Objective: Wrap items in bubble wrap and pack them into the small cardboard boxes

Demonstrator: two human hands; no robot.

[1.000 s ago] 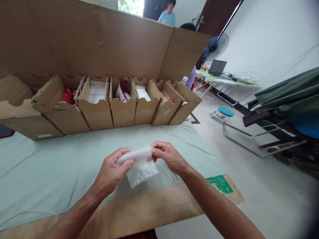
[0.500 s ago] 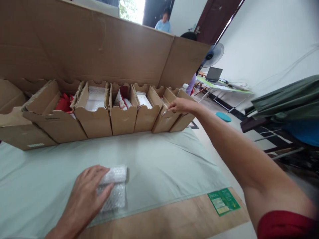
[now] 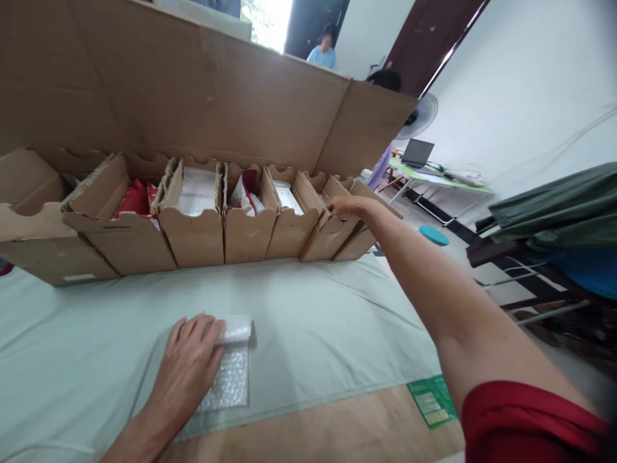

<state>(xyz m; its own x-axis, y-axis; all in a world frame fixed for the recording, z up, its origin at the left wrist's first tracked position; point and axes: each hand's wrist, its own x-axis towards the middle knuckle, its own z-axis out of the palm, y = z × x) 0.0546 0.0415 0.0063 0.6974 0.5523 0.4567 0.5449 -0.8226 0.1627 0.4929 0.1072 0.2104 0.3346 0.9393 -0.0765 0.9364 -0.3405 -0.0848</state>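
My left hand (image 3: 190,363) lies flat, fingers stretched out, on a bubble-wrap pouch (image 3: 231,379) that rests on the pale green cloth (image 3: 308,321) near the table's front edge. My right hand (image 3: 348,206) reaches far forward into the cardboard bin second from the right (image 3: 324,231) in a row of open cardboard bins (image 3: 193,228). Its fingertips dip behind the bin's wall, so what they touch is hidden.
A tall cardboard sheet (image 3: 193,90) stands behind the bins. Some bins hold red and white packets. A green label (image 3: 431,402) lies at the table's front right. On the right are a folding cot (image 3: 554,212), a teal stool (image 3: 434,235), a fan and a laptop. People stand behind.
The pouch was held in both hands a second ago; it now lies on the cloth under my left hand. My right hand has gone out to the bins on the right.
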